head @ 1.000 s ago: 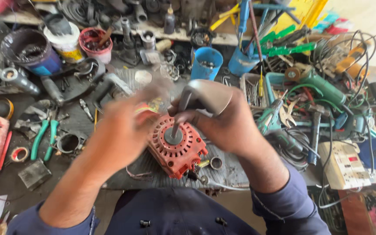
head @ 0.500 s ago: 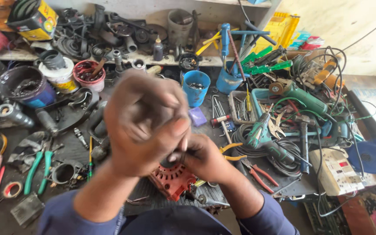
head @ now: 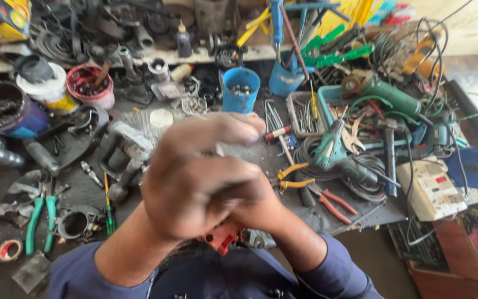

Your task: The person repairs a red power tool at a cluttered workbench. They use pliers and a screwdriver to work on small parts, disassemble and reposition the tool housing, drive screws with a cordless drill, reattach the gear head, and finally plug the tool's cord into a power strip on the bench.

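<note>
Left hand is rising fist-clenched near the lens, covering the right hand; right grip cannot be determined. Red motor housing is sitting beneath both, at the bench's near edge.

hands: 2 | blue cups: 2 | green-handled pliers: 1 | red motor housing: 1

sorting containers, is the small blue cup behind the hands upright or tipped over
Upright. The small blue cup stands on the bench with its round open mouth up, small dark bits inside.
</note>
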